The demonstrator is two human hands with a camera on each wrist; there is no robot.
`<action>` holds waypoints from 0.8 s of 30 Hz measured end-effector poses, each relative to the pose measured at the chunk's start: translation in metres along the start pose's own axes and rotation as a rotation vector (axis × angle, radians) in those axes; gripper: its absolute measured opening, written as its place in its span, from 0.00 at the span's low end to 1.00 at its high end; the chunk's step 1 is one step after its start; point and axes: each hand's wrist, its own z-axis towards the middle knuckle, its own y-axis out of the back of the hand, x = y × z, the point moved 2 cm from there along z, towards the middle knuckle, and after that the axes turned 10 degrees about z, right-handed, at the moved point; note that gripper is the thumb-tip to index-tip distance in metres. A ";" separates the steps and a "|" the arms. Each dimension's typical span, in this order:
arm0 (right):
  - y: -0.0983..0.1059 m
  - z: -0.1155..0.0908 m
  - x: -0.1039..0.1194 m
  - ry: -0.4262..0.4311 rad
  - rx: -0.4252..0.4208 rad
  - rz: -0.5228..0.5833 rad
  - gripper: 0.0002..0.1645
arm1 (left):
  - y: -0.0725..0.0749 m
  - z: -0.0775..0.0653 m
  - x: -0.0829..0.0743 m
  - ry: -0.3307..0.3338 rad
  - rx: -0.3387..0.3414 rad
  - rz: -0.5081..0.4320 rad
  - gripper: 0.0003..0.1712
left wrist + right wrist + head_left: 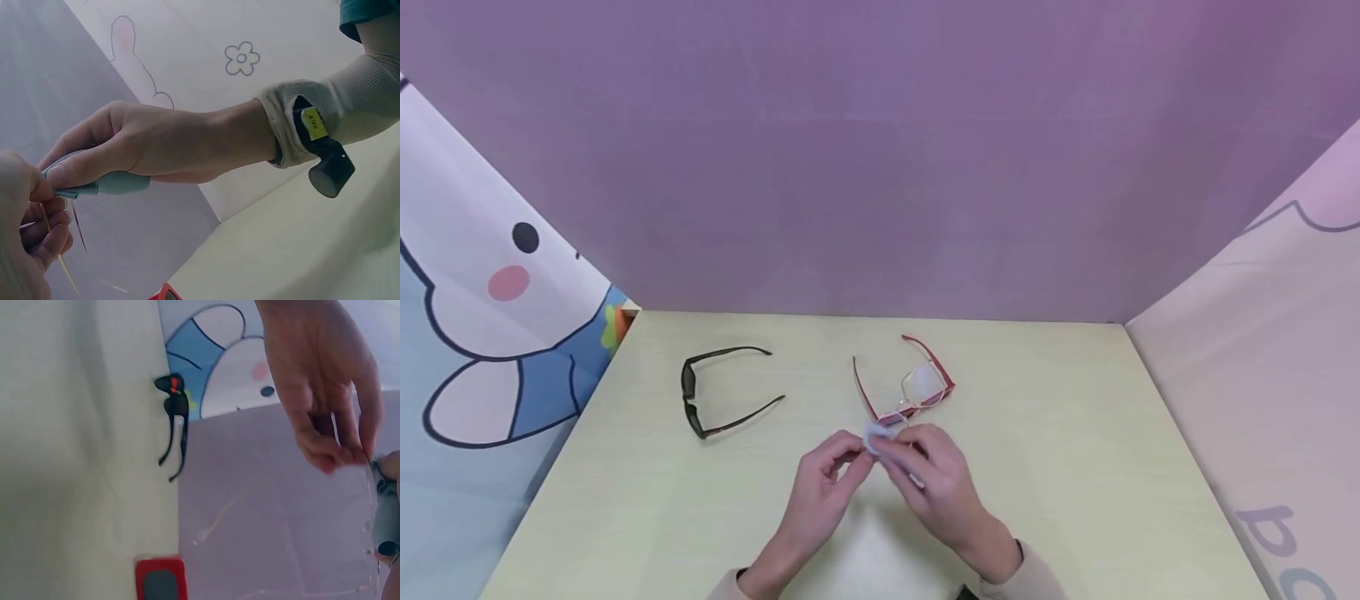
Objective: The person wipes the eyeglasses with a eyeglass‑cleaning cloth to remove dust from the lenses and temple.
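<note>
Thin gold wire-rimmed glasses (922, 382) are held up in front of me, between my two hands. My left hand (822, 496) pinches the frame at one end; in the left wrist view a gold temple (65, 275) runs down past its fingers. A light blue cloth (125, 182) is in my right hand (946, 493), pressed with thumb and fingers around part of the glasses. Which part the cloth covers is hidden by the fingers.
Red-framed glasses (953, 386) lie with temples spread on the pale table (1075, 467), just beyond my hands. Black sunglasses (688, 381) lie unfolded to the left. A purple panel (880, 167) rises at the back edge, with printed panels on both sides.
</note>
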 end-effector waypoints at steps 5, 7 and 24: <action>0.002 0.003 -0.003 -0.031 -0.006 -0.022 0.14 | 0.001 0.000 0.001 0.006 0.001 0.004 0.05; 0.005 0.005 -0.007 -0.099 -0.025 -0.013 0.15 | 0.000 0.000 0.001 0.005 0.004 0.009 0.05; 0.004 0.005 -0.006 -0.040 -0.024 -0.033 0.14 | -0.001 0.001 -0.002 -0.057 0.005 -0.007 0.05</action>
